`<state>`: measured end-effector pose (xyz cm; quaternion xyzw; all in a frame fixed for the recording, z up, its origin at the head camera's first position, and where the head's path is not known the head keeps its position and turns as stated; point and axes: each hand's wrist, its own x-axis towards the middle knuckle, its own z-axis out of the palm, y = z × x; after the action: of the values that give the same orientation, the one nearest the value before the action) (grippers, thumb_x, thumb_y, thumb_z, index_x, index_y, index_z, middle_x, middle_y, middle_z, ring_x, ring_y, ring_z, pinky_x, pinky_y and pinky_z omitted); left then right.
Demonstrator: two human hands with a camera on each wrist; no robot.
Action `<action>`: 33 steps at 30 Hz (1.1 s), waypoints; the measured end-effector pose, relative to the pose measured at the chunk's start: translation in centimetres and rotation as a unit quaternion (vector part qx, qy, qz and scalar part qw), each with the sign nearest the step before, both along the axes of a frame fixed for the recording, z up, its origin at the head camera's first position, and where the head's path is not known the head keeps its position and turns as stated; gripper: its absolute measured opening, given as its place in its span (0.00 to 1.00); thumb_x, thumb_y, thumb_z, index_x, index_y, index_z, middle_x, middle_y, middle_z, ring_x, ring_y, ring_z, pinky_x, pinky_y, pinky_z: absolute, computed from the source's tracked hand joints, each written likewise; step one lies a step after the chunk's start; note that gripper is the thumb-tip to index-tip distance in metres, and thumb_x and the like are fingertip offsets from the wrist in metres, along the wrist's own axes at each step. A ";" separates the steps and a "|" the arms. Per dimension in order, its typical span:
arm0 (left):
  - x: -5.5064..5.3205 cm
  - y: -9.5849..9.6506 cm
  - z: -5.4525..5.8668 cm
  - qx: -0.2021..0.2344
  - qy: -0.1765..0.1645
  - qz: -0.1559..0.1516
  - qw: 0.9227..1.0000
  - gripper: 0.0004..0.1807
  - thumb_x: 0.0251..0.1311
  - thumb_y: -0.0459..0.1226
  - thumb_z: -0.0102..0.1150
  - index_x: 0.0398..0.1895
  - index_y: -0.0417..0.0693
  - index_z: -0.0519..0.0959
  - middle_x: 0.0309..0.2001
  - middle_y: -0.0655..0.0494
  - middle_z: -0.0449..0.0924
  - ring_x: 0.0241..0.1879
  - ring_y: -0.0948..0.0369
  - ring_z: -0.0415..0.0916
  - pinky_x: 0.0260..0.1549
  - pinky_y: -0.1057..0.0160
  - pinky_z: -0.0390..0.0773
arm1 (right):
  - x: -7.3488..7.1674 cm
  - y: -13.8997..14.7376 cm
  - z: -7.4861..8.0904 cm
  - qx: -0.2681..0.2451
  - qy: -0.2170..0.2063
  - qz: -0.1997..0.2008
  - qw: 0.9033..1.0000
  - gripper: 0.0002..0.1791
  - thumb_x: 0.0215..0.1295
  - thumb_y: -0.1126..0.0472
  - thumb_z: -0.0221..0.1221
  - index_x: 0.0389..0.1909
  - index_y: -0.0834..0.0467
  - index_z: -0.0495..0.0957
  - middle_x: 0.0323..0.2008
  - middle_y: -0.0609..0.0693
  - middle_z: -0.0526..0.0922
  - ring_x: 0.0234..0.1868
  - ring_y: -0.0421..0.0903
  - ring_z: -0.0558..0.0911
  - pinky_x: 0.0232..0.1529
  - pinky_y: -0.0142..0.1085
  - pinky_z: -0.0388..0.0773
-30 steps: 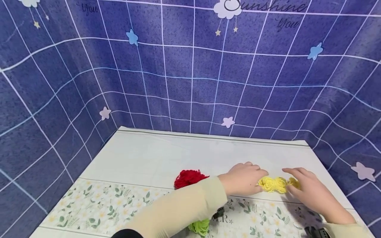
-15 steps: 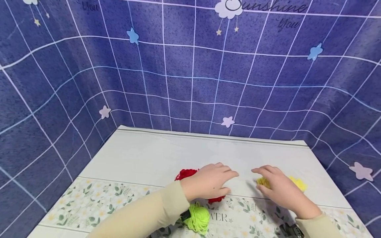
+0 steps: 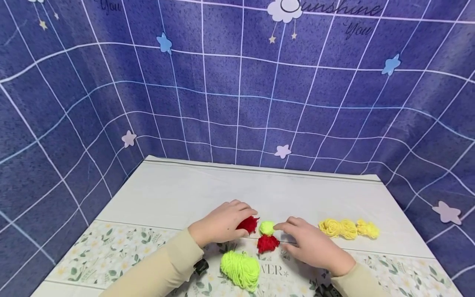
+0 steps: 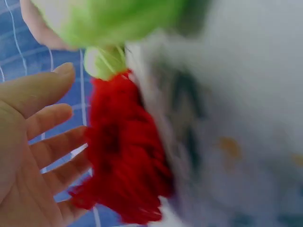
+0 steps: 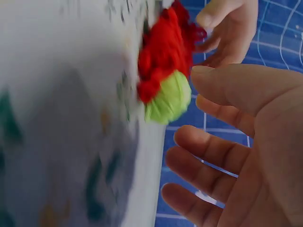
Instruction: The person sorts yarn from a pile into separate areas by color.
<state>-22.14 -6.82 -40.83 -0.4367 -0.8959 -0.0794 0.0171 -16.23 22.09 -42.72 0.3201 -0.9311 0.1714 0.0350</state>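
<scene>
In the head view, my left hand [image 3: 222, 222] lies at the left side of a red yarn bundle [image 3: 248, 225] and partly covers it. The left wrist view has its spread fingers beside the red yarn [image 4: 123, 151]; whether they touch it I cannot tell. A second red tuft [image 3: 268, 244] sits nearer me, against a small lime-green yarn ball [image 3: 266, 228]. Just right of that ball is my right hand [image 3: 313, 245]. Its fingers are spread and hold nothing in the right wrist view, close to the green ball [image 5: 169, 99].
A larger lime-green yarn skein [image 3: 241, 270] lies in front, between the forearms. Off to the right, yellow yarn bundles [image 3: 341, 229] form a row on the white, flower-printed table cover [image 3: 178, 185]. A blue grid-patterned curtain [image 3: 241, 82] surrounds the table's back and sides.
Both hands have left the yellow yarn and moved left, the left hand to the red yarn, the right to the small green ball. The yellow row is now uncovered.
</scene>
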 end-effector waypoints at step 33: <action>-1.1 -3.1 -1.9 0.034 -0.099 0.083 0.991 0.29 0.67 0.41 0.65 0.70 0.50 0.72 0.61 0.55 0.77 0.61 0.57 0.73 0.59 0.55 0.74 | -0.9 -4.7 -0.8 -0.009 -0.098 0.070 0.993 0.12 0.64 0.51 0.68 0.47 0.37 0.81 0.37 0.30 0.76 0.36 0.34 0.73 0.36 0.32 0.72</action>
<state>-23.20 -9.92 -42.71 -0.3505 -0.9230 -0.1509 -0.0499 -17.14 17.38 -43.53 0.3653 -0.9039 0.2125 -0.0658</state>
